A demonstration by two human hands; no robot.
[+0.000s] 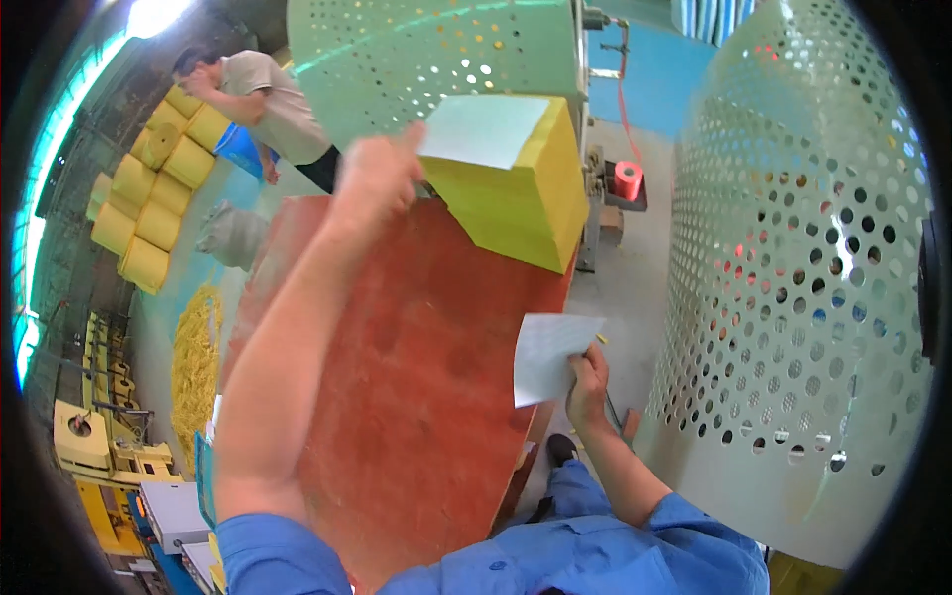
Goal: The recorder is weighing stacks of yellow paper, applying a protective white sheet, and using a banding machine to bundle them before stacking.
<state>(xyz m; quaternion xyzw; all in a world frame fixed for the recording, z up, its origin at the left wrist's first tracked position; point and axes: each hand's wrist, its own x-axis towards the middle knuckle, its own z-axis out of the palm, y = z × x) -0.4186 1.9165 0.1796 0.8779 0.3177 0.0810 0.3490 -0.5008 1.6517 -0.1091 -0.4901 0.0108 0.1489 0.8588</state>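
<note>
A tall yellow stack (516, 208), apparently of paper, stands at the far end of the red-brown table (416, 397). On its top lies a white sheet (486, 129). My left hand (382, 177) reaches over the table to the near left corner of that sheet; motion smears its fingers, so their grip is unclear. In my right hand (588, 382), by the table's right edge, white paper (550, 357) is pinched between thumb and fingers. A small yellow piece shows just beyond the fingertips.
Perforated pale green guards (793, 248) rise at the right and behind the stack. A red spool (627, 180) sits beyond the table. Back left, a person (268, 109) stands near yellow rolls (149, 198). Yellow scraps (196, 357) and machinery (84, 436) lie left.
</note>
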